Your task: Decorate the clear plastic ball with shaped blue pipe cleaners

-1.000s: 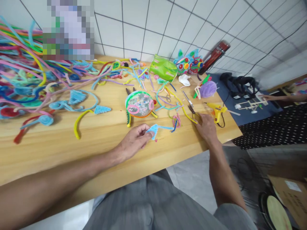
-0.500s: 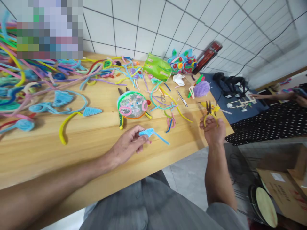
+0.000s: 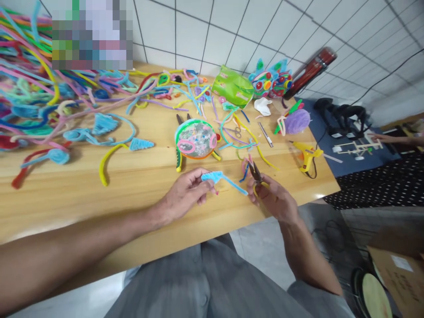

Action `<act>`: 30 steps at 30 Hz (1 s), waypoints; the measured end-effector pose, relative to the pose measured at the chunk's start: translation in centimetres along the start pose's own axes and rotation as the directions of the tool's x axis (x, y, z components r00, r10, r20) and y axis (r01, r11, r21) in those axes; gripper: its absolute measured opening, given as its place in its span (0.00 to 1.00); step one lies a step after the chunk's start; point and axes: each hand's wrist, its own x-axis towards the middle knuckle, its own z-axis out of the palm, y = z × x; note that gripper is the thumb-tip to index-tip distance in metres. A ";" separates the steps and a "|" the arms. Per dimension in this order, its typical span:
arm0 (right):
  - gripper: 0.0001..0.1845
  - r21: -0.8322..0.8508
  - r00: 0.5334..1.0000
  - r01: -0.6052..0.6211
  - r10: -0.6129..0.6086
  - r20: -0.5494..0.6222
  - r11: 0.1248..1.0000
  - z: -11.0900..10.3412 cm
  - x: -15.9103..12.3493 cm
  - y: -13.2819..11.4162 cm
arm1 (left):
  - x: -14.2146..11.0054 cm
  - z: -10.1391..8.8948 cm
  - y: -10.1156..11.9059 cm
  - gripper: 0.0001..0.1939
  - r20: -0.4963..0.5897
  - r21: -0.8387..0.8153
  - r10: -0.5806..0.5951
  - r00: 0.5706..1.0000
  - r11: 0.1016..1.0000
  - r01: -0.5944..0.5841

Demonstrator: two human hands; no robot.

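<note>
Between its thumb and fingers, my left hand point(image 3: 190, 192) pinches a light blue cone of coiled pipe cleaner point(image 3: 212, 177), whose straight tail point(image 3: 235, 185) points right. My right hand point(image 3: 276, 196) is closed around yellow-handled pliers point(image 3: 256, 173); their dark jaws point up and away, slightly right of the tail's end. Just beyond my left hand lies a round craft piece point(image 3: 196, 139) with a green and orange rim and pink rings. Another blue cone point(image 3: 141, 144) rests to the left, beside a yellow curved pipe cleaner point(image 3: 105, 165).
A heap of coloured pipe cleaners point(image 3: 29, 92) covers the left. Toward the back are a green packet point(image 3: 232, 86), decorated masks point(image 3: 264, 81) and a red flask point(image 3: 313, 70). At right lie a purple ball point(image 3: 297, 121) and a yellow glue gun point(image 3: 305, 155). Another person's hand point(image 3: 377, 138) shows far right.
My right hand has brought the pliers leftward from beside the glue gun, close to the blue tail. My left hand still holds the cone. The view has shifted slightly.
</note>
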 end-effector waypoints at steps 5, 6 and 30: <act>0.26 -0.061 0.999 -0.005 0.008 0.048 0.998 0.4 1.2 0.9 | 0.1 -0.1 0.1 0.15 -0.022 -0.031 0.015 1.000 0.999 -0.016; 0.25 -0.179 0.998 0.057 -0.052 0.033 0.982 0.3 1.2 1.0 | 0.1 0.0 0.1 0.15 -0.022 -0.035 0.015 1.000 0.999 -0.016; 0.21 -0.840 0.592 0.444 -0.601 0.537 -0.312 1.3 3.5 1.0 | -0.4 0.3 0.1 0.13 -0.010 -0.012 0.041 0.999 0.999 -0.041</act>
